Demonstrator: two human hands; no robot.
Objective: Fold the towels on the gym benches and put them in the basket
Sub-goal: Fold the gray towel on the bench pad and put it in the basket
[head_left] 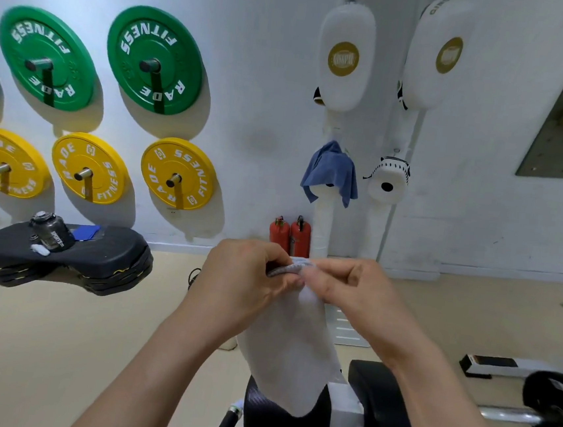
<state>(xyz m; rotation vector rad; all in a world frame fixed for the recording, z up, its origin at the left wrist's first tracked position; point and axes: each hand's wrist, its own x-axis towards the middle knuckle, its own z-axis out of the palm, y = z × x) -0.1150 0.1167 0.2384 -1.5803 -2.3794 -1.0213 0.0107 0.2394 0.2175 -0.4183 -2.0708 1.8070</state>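
Nearest us, a black bench (273, 426) with a padded roller beside it. Above it, the white towel (295, 345) hangs in the air, its lower corner in front of the bench. We hold it at its top edge, left hand (250, 272) and right hand (345, 285) close together, fingers curled and pinching the bunched hem between them. To the right, low on the floor, a barbell (511, 415) with a black plate. To the left, farther off, stacked black pads (62, 261) carrying a dark bottle (51, 230). At the wall's foot, two red fire extinguishers (290, 236). On the wall, a blue cloth (330, 173) draped over a white pad, yellow plates (178, 173) and green plates (154, 60) on pegs, and tall white pads (345, 56) higher up.
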